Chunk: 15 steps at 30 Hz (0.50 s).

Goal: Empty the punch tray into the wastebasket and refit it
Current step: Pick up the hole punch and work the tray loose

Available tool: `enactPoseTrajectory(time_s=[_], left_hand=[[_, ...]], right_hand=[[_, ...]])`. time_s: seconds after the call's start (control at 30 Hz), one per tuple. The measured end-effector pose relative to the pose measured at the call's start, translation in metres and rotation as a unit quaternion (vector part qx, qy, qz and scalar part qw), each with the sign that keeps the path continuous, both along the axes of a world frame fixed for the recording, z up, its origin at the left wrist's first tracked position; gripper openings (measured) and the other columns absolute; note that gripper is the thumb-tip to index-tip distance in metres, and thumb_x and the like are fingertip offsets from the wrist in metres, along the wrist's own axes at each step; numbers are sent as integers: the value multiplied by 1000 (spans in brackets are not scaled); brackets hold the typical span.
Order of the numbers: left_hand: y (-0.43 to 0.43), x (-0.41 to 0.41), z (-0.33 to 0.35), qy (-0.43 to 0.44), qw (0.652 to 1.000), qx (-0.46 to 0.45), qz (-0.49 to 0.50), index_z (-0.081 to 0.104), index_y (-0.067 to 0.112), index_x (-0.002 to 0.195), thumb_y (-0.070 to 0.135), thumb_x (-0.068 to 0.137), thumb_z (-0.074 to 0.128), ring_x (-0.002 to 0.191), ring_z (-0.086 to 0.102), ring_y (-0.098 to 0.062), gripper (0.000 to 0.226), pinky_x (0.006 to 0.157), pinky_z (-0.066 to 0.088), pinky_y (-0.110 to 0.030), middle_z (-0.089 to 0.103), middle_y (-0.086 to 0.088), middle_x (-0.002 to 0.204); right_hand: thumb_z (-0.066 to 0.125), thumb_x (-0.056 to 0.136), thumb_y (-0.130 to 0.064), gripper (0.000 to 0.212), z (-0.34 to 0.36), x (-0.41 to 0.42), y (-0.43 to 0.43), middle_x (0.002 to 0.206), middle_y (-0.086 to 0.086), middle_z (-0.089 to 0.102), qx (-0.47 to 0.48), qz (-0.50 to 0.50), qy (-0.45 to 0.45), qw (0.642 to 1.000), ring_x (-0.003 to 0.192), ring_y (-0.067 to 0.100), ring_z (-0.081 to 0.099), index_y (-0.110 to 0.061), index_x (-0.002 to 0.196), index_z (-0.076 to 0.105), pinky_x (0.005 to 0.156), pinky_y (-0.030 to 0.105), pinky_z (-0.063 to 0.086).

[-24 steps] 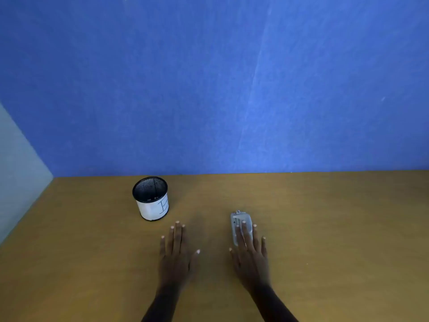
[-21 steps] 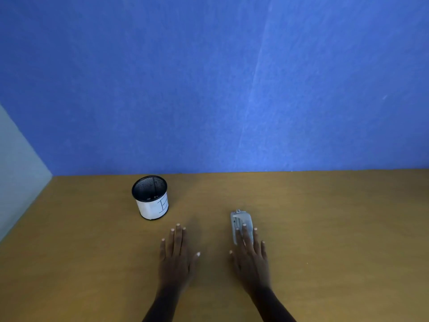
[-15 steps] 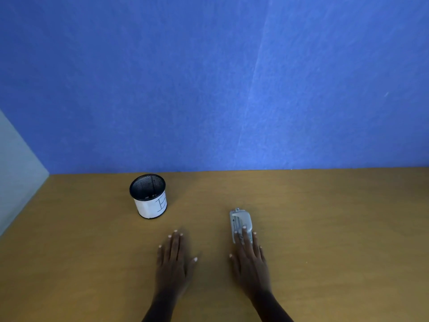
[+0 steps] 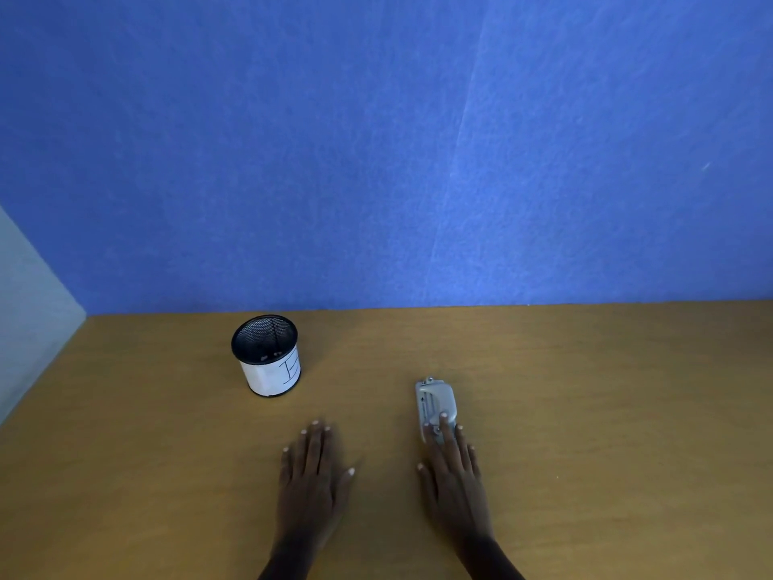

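Note:
A small grey hole punch (image 4: 434, 401) lies on the wooden desk (image 4: 606, 412), pointing away from me. My right hand (image 4: 454, 475) lies flat, palm down, its fingertips resting on the punch's near end without gripping it. My left hand (image 4: 311, 483) lies flat on the desk to the left, fingers apart, holding nothing. A small black mesh wastebasket (image 4: 267, 355) with a white paper label stands upright at the back left, well clear of both hands. The punch's tray is not visible.
A blue wall (image 4: 376, 161) rises right behind the desk. A pale side panel (image 4: 29, 320) closes the left edge. Bare wood stretches to the right of the punch.
Both hands have slid a little back toward me, so the right fingers now cover less of the punch. The punch and wastebasket have stayed put.

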<state>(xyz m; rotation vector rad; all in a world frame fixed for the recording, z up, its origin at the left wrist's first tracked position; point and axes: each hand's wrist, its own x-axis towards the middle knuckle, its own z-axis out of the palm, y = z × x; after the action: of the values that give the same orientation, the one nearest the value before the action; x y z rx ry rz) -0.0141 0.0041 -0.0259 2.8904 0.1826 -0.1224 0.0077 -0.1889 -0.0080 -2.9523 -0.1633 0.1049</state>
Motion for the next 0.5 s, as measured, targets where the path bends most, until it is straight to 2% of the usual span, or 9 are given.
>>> enactPoseTrajectory(time_s=[0.07, 0.13, 0.2, 0.23, 0.3, 0.4, 0.5], left_hand=[[0, -1, 2, 4, 1000, 1, -2, 68, 2, 111, 48, 94, -1, 102, 68, -36, 84, 93, 42, -47, 68, -18, 117], [-1, -1, 3, 5, 1000, 2, -3, 68, 2, 110, 47, 94, -1, 101, 68, -35, 84, 92, 43, -45, 69, -18, 116], [-1, 0, 4, -1, 1000, -3, -4, 68, 0, 108, 47, 95, 0, 100, 68, -36, 84, 92, 40, -44, 69, -20, 114], [-1, 0, 4, -3, 1000, -3, -4, 69, -1, 107, 47, 95, 0, 99, 69, -36, 85, 89, 46, -45, 70, -20, 113], [-2, 1, 6, -6, 1000, -4, -12, 70, -1, 105, 45, 95, 0, 98, 69, -37, 85, 76, 56, -46, 71, -20, 111], [-2, 3, 11, -16, 999, -1, -30, 71, 0, 103, 43, 96, 0, 99, 69, -36, 84, 74, 57, -47, 71, -20, 110], [0, 7, 18, -38, 998, 18, -45, 73, 2, 100, 38, 97, -1, 97, 70, -33, 82, 71, 58, -42, 73, -18, 106]], right_hand=[[73, 71, -21, 46, -3, 3, -2, 123, 17, 66, 36, 7, -30, 999, 104, 35, 68, -7, 114, 69, 73, 44, 59], [79, 67, -7, 55, -10, 8, -7, 128, 25, 59, 104, -1, -37, 994, 105, 40, 66, -2, 120, 64, 70, 45, 60], [63, 83, -3, 52, -10, 15, -12, 142, 28, 42, 184, -27, -66, 980, 121, 41, 55, 0, 133, 49, 81, 43, 58], [53, 90, -6, 51, -8, 18, -13, 149, 23, 33, 206, -43, -69, 975, 130, 36, 47, -4, 139, 41, 88, 41, 54], [41, 96, -11, 49, -4, 25, -16, 153, 12, 25, 225, -63, -63, 970, 137, 25, 39, -11, 144, 32, 96, 35, 48], [36, 96, -7, 49, 1, 35, -20, 152, 8, 27, 210, -55, -53, 975, 134, 21, 41, -11, 144, 31, 96, 31, 48], [35, 93, -3, 55, 2, 42, -26, 155, 6, 22, 161, -36, -31, 986, 136, 20, 38, -15, 146, 27, 94, 30, 49]])
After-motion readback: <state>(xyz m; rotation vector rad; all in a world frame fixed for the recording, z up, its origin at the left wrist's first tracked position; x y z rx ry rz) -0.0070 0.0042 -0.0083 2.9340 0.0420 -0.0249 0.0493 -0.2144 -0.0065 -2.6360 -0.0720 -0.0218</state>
